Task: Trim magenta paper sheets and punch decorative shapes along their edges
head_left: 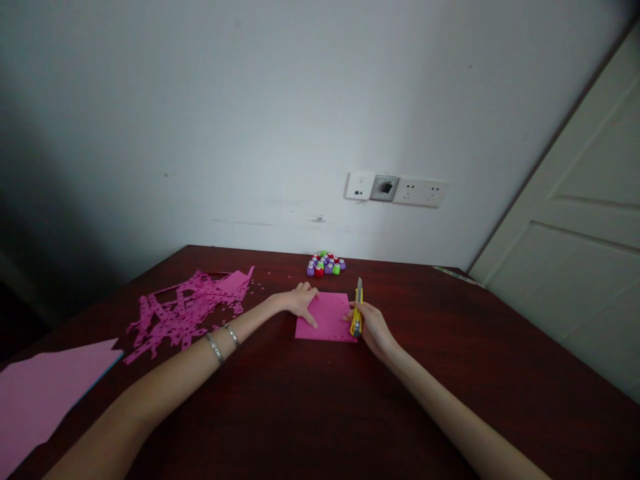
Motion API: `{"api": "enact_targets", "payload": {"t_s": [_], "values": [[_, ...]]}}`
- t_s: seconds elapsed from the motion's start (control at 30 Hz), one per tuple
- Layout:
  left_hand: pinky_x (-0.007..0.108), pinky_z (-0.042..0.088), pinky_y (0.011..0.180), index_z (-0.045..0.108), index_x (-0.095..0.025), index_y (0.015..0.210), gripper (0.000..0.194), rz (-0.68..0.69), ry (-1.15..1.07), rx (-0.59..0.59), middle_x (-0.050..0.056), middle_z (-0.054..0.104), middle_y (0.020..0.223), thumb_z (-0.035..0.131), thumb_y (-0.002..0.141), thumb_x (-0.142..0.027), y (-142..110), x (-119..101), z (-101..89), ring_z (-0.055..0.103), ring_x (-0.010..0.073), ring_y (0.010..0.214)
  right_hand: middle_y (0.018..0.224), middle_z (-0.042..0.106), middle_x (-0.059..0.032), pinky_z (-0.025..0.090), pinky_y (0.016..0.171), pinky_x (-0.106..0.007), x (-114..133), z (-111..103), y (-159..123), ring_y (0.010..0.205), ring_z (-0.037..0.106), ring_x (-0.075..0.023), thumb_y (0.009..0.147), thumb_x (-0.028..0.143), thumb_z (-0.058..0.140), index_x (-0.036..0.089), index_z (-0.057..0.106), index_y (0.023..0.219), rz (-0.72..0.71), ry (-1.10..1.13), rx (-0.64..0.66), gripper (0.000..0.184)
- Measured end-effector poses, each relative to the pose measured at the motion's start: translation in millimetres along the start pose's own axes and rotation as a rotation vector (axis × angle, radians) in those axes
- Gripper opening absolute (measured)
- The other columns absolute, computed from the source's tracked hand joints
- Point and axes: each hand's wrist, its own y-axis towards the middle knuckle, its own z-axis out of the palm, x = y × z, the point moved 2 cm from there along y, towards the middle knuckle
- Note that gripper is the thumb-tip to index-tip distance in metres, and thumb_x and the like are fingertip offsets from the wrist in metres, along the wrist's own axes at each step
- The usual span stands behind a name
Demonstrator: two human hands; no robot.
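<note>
A small pink paper square (330,317) lies flat on the dark red-brown table (310,400). My left hand (301,300) rests on the square's left edge, fingers spread flat and pressing it down. My right hand (373,328) is closed around a yellow utility knife (357,308), whose blade points away from me along the square's right edge.
A heap of cut pink paper strips (187,310) lies at the left. A large pink sheet (45,390) sits at the near left corner. Several small coloured craft punches (326,264) cluster by the wall. Wall sockets (395,189) and a door (575,240) stand behind.
</note>
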Motion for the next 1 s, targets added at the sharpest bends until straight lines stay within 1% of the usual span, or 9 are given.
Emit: {"api": "enact_targets", "payload": {"t_s": [0.13, 0.23, 0.37, 0.53, 0.6, 0.7, 0.83, 0.93, 1.0], "values": [[0.044, 0.038, 0.086, 0.046, -0.013, 0.116, 0.094, -0.010, 0.035, 0.014, 0.019, 0.045, 0.117, 0.071, 0.039, -0.061, 6.4, 1.1, -4.5, 0.041, 0.0357, 0.105, 0.051, 0.060, 0.0008, 0.039, 0.039, -0.020, -2.1, -0.2, 1.3, 0.052, 0.062, -0.0161, 0.065, 0.033, 0.064, 0.017, 0.052, 0.073, -0.035, -0.019, 0.006, 0.021], [0.044, 0.039, 0.084, 0.050, -0.014, 0.112, 0.089, -0.038, 0.066, 0.013, 0.018, 0.050, 0.113, 0.071, 0.040, -0.061, 12.6, 4.6, -9.2, 0.045, 0.0352, 0.101, 0.051, 0.061, 0.0006, 0.040, 0.041, -0.020, -5.1, 0.2, 0.5, 0.052, 0.062, -0.0160, 0.064, 0.035, 0.065, 0.017, 0.053, 0.072, -0.052, -0.023, -0.007, 0.024], [0.037, 0.042, 0.075, 0.055, -0.014, 0.103, 0.074, -0.097, 0.014, 0.049, 0.011, 0.060, 0.097, 0.071, 0.045, -0.056, 21.9, 11.3, -12.5, 0.053, 0.0282, 0.087, 0.052, 0.062, 0.0000, 0.041, 0.042, -0.021, -8.9, 0.2, 1.2, 0.052, 0.062, -0.0164, 0.062, 0.038, 0.067, 0.016, 0.053, 0.073, -0.061, -0.012, -0.019, 0.028], [0.026, 0.041, 0.065, 0.063, -0.011, 0.083, 0.035, 0.002, -0.190, 0.047, 0.003, 0.062, 0.075, 0.070, 0.050, -0.023, 29.8, 12.6, -13.4, 0.054, 0.0169, 0.071, 0.050, 0.060, 0.0009, 0.040, 0.041, -0.022, -9.9, -2.5, 2.6, 0.051, 0.062, -0.0177, 0.060, 0.039, 0.066, 0.015, 0.054, 0.077, -0.048, 0.035, -0.034, 0.032], [0.024, 0.040, 0.063, 0.065, -0.011, 0.083, 0.031, 0.016, -0.225, 0.040, 0.002, 0.062, 0.071, 0.065, 0.052, -0.013, 29.0, 11.5, -15.4, 0.054, 0.0146, 0.067, 0.049, 0.059, 0.0008, 0.041, 0.040, -0.023, -7.8, -3.9, 1.7, 0.050, 0.062, -0.0182, 0.060, 0.037, 0.064, 0.015, 0.054, 0.077, -0.031, 0.050, -0.037, 0.030], [0.023, 0.040, 0.060, 0.065, -0.011, 0.088, 0.031, 0.025, -0.280, 0.046, 0.002, 0.062, 0.069, 0.060, 0.057, -0.012, 21.4, 7.9, -21.6, 0.054, 0.0128, 0.064, 0.052, 0.059, 0.0000, 0.040, 0.039, -0.023, 0.8, -6.9, -2.1, 0.049, 0.060, -0.0173, 0.063, 0.033, 0.062, 0.014, 0.054, 0.079, -0.009, 0.063, -0.034, 0.026], [0.025, 0.042, 0.064, 0.065, -0.010, 0.088, 0.029, 0.047, -0.587, 0.160, 0.004, 0.063, 0.076, 0.063, 0.060, -0.015, -0.1, -1.4, -27.3, 0.055, 0.0125, 0.068, 0.054, 0.057, 0.0029, 0.046, 0.048, -0.025, 25.6, -13.5, -12.0, 0.046, 0.054, -0.0110, 0.068, 0.032, 0.060, 0.015, 0.053, 0.082, -0.022, 0.067, -0.012, 0.023], [0.027, 0.044, 0.071, 0.064, -0.011, 0.089, 0.029, 0.066, -0.763, 0.283, 0.005, 0.063, 0.081, 0.067, 0.061, -0.018, -20.7, -12.1, -19.6, 0.056, 0.0128, 0.073, 0.051, 0.052, 0.0058, 0.042, 0.045, -0.022, 45.5, -19.1, -22.5, 0.041, 0.046, -0.0073, 0.067, 0.033, 0.063, 0.016, 0.053, 0.082, -0.041, 0.037, 0.027, 0.024], [0.029, 0.044, 0.072, 0.063, -0.012, 0.092, 0.030, 0.082, -0.768, 0.317, 0.005, 0.063, 0.084, 0.067, 0.063, -0.020, -34.0, -21.2, -8.3, 0.057, 0.0133, 0.076, 0.051, 0.050, 0.0065, 0.037, 0.041, -0.021, 52.8, -22.0, -29.9, 0.040, 0.044, -0.0070, 0.066, 0.033, 0.065, 0.016, 0.053, 0.082, -0.050, -0.057, 0.081, 0.026]]}}
